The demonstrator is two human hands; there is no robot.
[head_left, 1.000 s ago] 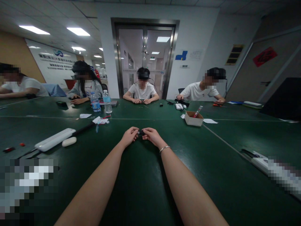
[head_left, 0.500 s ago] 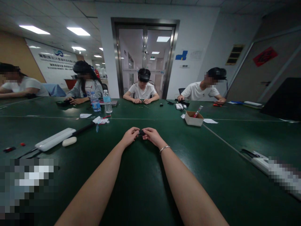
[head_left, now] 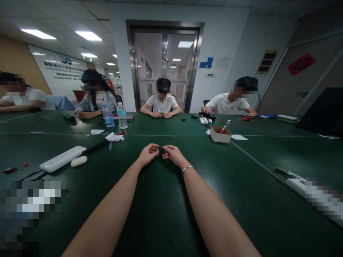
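Observation:
A small black object [head_left: 162, 151], too small to name, is held just above or on the green table [head_left: 163, 200]; which of the two I cannot tell. My right hand [head_left: 173, 155], with a silver bangle at the wrist, pinches its right end between thumb and fingers. My left hand [head_left: 147, 155] has its thumb and fingertips closed at the left end, its index finger arched above. Fingers cover part of the object.
Left of my arms lie a white bar-shaped device [head_left: 63, 159] and a white oval case [head_left: 79, 161]. Two water bottles [head_left: 122, 116] stand beyond. Farther right is a small open box [head_left: 220, 135]. Several people sit across the table.
My left fingers have shifted slightly and the index finger is raised more, so a bit more of the black object shows. My right hand stays nearly still.

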